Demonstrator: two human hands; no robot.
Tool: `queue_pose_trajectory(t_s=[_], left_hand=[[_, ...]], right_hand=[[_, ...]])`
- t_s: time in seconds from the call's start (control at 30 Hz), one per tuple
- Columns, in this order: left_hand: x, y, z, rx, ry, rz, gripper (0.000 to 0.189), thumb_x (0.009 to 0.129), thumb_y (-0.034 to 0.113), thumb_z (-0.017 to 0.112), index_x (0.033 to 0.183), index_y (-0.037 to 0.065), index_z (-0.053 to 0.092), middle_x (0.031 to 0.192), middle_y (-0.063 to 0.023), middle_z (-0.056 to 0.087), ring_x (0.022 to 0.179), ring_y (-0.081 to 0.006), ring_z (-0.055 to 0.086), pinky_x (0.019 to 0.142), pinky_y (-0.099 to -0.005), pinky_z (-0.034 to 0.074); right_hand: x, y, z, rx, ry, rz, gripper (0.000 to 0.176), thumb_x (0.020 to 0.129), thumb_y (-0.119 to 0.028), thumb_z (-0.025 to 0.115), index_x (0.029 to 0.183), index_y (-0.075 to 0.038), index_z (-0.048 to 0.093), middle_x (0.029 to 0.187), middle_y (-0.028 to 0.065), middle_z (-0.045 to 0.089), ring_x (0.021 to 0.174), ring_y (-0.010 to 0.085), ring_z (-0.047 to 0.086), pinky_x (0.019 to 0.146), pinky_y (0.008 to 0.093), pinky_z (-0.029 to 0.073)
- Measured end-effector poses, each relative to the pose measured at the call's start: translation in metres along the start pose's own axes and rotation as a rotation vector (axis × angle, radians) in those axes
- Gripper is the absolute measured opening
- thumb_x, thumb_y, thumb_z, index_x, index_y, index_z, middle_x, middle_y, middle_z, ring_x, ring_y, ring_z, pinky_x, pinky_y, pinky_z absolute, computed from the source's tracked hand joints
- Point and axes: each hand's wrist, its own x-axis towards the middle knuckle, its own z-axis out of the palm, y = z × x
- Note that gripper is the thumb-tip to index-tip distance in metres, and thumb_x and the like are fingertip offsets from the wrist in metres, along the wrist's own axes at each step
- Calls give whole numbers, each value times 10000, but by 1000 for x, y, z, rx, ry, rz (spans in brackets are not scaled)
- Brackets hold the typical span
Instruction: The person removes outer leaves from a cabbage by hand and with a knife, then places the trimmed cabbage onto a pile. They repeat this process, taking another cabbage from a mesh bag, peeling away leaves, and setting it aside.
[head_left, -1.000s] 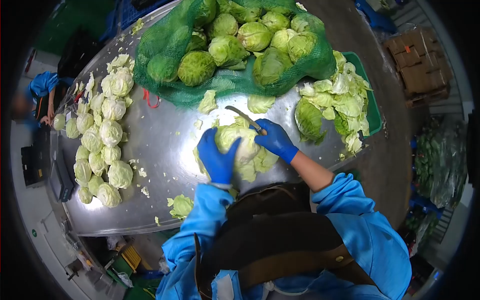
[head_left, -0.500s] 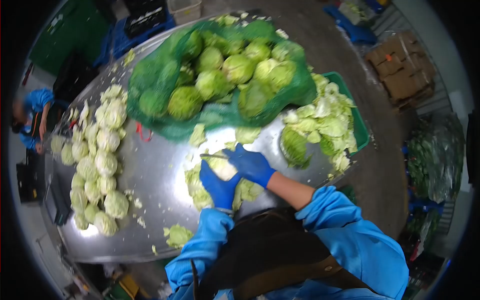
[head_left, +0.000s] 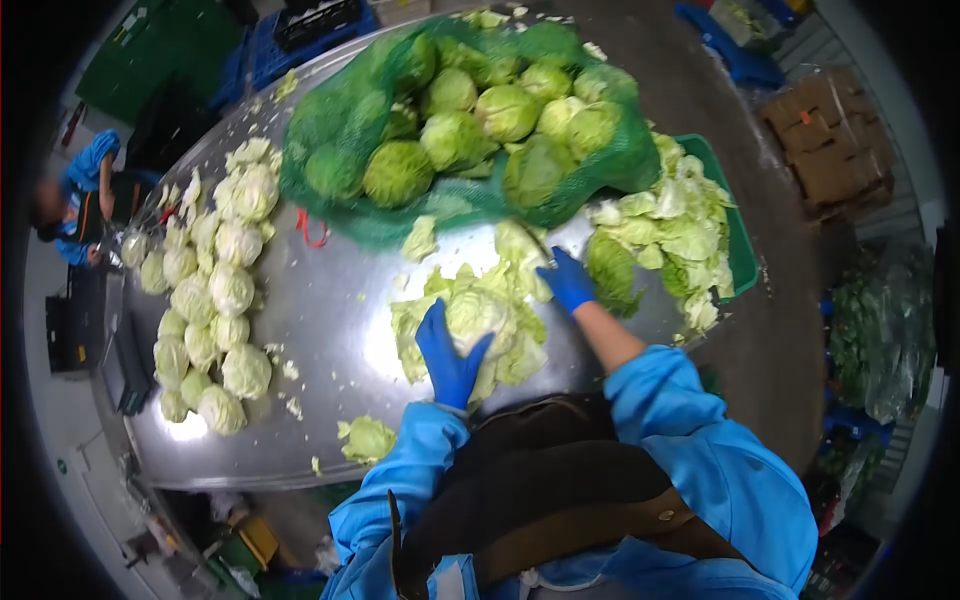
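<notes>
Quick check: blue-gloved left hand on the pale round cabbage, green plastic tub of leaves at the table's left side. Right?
The side is wrong: the head view shows the green plastic tub of pale green leaves at the right side of the metal table. The blue-gloved left hand is indeed on the pale round cabbage.

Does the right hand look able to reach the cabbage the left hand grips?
Probably yes: toward the right hand, the cabbage looks exposed, with only loose leaves between them.
</notes>
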Motion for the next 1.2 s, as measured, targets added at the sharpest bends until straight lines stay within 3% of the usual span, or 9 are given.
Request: queue_pose_trajectory(t_s=[0.2, 0.47, 0.6, 0.63, 0.73, 0.87, 0.97, 1.1, 1.2], left_hand=[[26, -25, -21, -110, -119, 54, 616, 736, 235, 825, 1273, 59, 582, 1160, -163, 555, 1079, -323, 541, 933, -394, 453], [45, -39, -40, 89, -339, 276, 445, 836, 265, 713, 1207, 47, 595, 1069, -166, 599, 918, -336, 621, 773, -411, 516], [57, -72, -32, 250, -312, 373, 216, 861, 137, 664, 1063, 61, 645, 903, -129, 652, 805, -336, 649, 681, -406, 522], [61, -77, -29, 272, -140, 368, 210, 839, 87, 569, 1041, 91, 629, 835, -94, 637, 754, -299, 619, 629, -430, 486], [77, -88, -32, 299, -59, -339, 254, 847, 63, 557, 1097, 92, 590, 894, -120, 633, 815, -324, 621, 682, -421, 493], [81, -30, -53, -345, -269, 110, 589, 787, 100, 669, 1343, 80, 478, 1286, -189, 541, 1198, -339, 525, 981, -377, 440], [75, 5, -61, 118, -930, 562, 918, 657, 167, 817, 1465, 187, 382, 1478, -157, 379, 1341, -403, 365, 1103, -467, 315], [87, 1, -69, 419, -941, 590, 1009, 570, 362, 872, 1455, 268, 396, 1472, -164, 380, 1310, -417, 388, 1044, -487, 386], [85, -14, -61, 241, -844, 344, 1014, 579, 427, 853, 1459, 279, 372, 1397, -156, 452, 1181, -402, 501, 918, -480, 487]], right_hand=[[-81, -108, -74, 310, -285, -36, 738, 742, -380, 809, 1321, -60, 482, 1179, 139, 578, 984, 289, 626, 840, 387, 502], [-91, -55, 8, 660, -401, -108, 804, 706, -125, 854, 1386, -25, 437, 1264, 94, 534, 1186, 185, 502, 997, 329, 433], [-71, -90, -53, 724, -654, 196, 589, 772, -104, 746, 1323, -71, 540, 1102, 54, 631, 991, 122, 578, 878, 295, 490], [-70, -85, -31, 703, -361, -177, 571, 740, -137, 731, 1290, -108, 579, 877, 38, 632, 739, 155, 591, 686, 300, 500], [-70, -88, -42, 308, -378, -93, 490, 725, -130, 702, 1209, -128, 626, 758, 29, 594, 633, 133, 548, 592, 308, 467], [-60, -66, -14, 568, -336, -107, 362, 715, -147, 676, 1076, -126, 669, 653, 56, 530, 587, 181, 545, 577, 341, 454], [-45, -77, -12, 454, -359, -195, 335, 709, -154, 668, 1043, -117, 674, 671, 95, 568, 635, 256, 590, 612, 364, 469], [-27, -69, -26, 39, -144, -271, 351, 773, -122, 660, 1124, -103, 647, 1175, 115, 593, 939, 300, 615, 820, 384, 502], [-42, -79, -48, 177, -17, -479, 371, 800, 0, 598, 1158, -97, 628, 1242, 104, 559, 1042, 318, 602, 861, 370, 497]])
